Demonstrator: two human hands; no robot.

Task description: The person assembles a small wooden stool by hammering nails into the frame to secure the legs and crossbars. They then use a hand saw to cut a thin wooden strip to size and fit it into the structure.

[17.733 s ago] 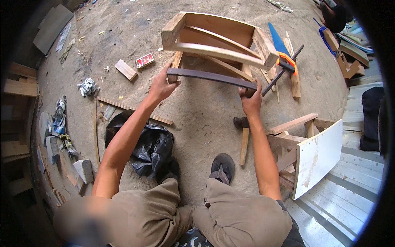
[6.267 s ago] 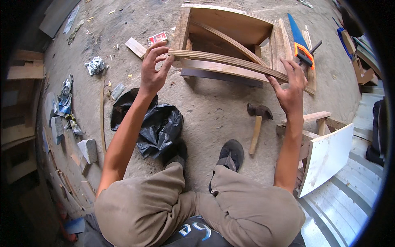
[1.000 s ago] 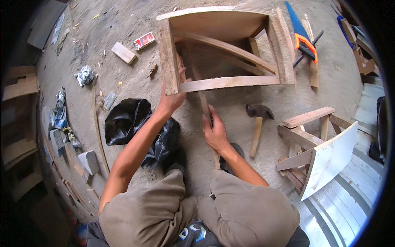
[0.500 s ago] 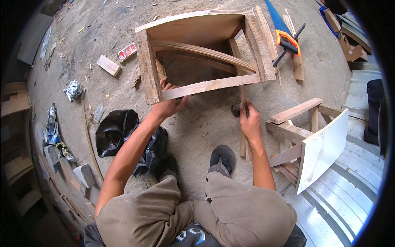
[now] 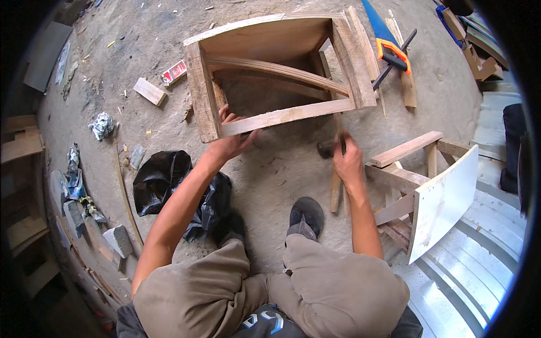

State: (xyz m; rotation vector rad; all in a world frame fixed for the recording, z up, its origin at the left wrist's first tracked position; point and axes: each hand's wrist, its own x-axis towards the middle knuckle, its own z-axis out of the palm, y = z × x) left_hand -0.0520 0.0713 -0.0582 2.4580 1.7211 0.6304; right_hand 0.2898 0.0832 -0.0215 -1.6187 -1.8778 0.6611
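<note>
A boxy brown wooden frame (image 5: 202,96) is steadied by left fingers (image 5: 226,116), a slim wooden strip (image 5: 338,123) grasped by right fingers (image 5: 345,158), alignment seemingly needed.

Bright glare on metal sheeting (image 5: 479,239), dark corners.

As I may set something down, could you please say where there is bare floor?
Mostly bare floor lies between the bag and the hammer, with another patch between the saw and the metal sheets. It is crowded around the right hand, with the hammer close by, and at far left, among the gray blocks.
</note>
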